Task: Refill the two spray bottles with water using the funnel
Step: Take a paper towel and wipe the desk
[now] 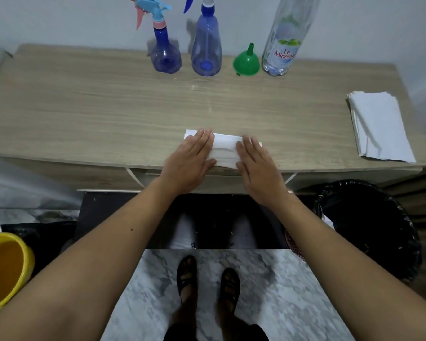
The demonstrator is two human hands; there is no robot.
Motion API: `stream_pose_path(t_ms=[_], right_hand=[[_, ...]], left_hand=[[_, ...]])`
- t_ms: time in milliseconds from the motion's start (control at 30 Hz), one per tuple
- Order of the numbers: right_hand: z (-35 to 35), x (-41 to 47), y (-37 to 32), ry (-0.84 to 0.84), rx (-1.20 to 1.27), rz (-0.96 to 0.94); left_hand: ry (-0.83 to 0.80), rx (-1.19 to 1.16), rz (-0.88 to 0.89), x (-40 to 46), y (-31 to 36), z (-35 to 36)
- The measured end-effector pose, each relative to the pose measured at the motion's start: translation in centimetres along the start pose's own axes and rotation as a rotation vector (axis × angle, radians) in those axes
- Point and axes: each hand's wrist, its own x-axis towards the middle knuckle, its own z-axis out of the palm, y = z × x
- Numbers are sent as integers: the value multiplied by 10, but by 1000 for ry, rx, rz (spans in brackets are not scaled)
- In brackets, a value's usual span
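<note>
Two blue spray bottles stand at the back of the wooden table (84,114): a round one with a light-blue and pink trigger (166,54) and a taller one with a dark-blue trigger (206,52). A green funnel (247,62) sits mouth-down to their right. Beside it stands a large clear water bottle (282,45). Near the table's front edge lies a folded white tissue (225,148). My left hand (191,159) and my right hand (258,166) press flat on its two ends, fingers straight.
A stack of white tissues (379,124) lies at the table's right edge. A bin lined with a black bag (369,227) stands on the floor at the right. A yellow bucket (3,269) is at the lower left. A wall runs behind the table.
</note>
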Motion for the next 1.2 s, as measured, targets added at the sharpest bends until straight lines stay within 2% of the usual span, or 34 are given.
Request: stream_pose_path(t_ms=[300, 700, 1200], right_hand=[[18, 30, -49, -92, -72, -73], [44, 113, -117, -187, -57, -130], [40, 185, -89, -215, -63, -125]], left_hand=[[68, 56, -67, -40, -44, -9], [19, 68, -142, -65, -137, -40], [-63, -15, -154, 9, -183, -41]])
